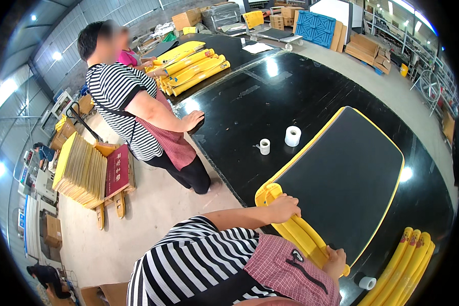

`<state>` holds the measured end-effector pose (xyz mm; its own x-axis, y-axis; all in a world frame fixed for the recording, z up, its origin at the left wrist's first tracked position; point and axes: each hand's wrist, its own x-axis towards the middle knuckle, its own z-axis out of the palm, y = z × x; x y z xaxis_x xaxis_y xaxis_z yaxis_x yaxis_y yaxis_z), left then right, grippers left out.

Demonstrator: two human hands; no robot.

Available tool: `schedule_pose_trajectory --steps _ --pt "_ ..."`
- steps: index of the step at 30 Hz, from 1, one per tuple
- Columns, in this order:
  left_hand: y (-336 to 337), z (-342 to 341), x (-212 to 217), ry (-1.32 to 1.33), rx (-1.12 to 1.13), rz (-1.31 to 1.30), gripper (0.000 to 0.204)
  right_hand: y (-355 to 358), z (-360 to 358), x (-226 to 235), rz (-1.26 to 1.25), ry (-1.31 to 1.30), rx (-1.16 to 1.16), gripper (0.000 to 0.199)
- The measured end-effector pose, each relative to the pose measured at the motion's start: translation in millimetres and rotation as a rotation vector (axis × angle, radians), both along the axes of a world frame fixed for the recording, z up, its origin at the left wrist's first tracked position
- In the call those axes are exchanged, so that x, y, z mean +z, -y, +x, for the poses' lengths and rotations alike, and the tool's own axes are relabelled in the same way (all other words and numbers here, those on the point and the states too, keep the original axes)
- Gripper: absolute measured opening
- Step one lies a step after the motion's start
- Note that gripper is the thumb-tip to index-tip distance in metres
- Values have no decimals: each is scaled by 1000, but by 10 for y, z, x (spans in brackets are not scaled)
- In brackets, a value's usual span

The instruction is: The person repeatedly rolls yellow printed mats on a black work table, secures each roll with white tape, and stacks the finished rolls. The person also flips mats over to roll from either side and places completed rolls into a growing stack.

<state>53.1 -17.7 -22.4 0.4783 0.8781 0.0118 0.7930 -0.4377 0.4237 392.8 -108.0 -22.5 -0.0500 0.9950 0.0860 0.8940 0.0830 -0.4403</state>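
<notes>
A large mat (341, 173) with a black face and a yellow rim lies on the black table. Its near edge is curled over into a yellow roll (306, 233), the yellow underside turned outward. My left hand (284, 208) grips the roll near its left end, fingers bent over it. Toward the other end, my right hand (335, 261) is closed round the same roll, its fingertips beside the black face. Several finished-looking yellow rolls (400, 268) lie side by side at the lower right. Close to my right hand sits a white roll of tape or film (367, 283).
Two more white rolls (292, 136) stand beyond the mat on the black table (229, 127). A co-worker in a striped shirt (120, 97) rests a hand on its left edge. Yellow rolls (194, 71) are piled farther back. A loaded pallet truck (120, 204) stands on the left floor.
</notes>
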Motion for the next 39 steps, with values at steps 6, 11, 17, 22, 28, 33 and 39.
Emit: schedule_pose_trajectory --steps 6,11,17,22,28,33,39 --pt "-92 38 98 110 236 -180 13 -108 117 -42 47 -236 -111 8" --pt "-99 -24 118 65 235 -81 15 -107 178 131 -48 -186 -82 18" --pt "60 -355 -99 51 45 224 12 95 254 9 143 158 33 14" --pt "13 -526 71 -56 12 130 35 133 361 71 103 186 93 23" --pt "-118 -451 81 -71 5 -19 31 114 378 92 74 41 59 18" --pt "-281 -439 -4 75 133 -83 8 4 484 -27 88 -117 63 5" --pt "-231 -468 20 95 267 -102 12 -54 520 73 8 -153 -17 12"
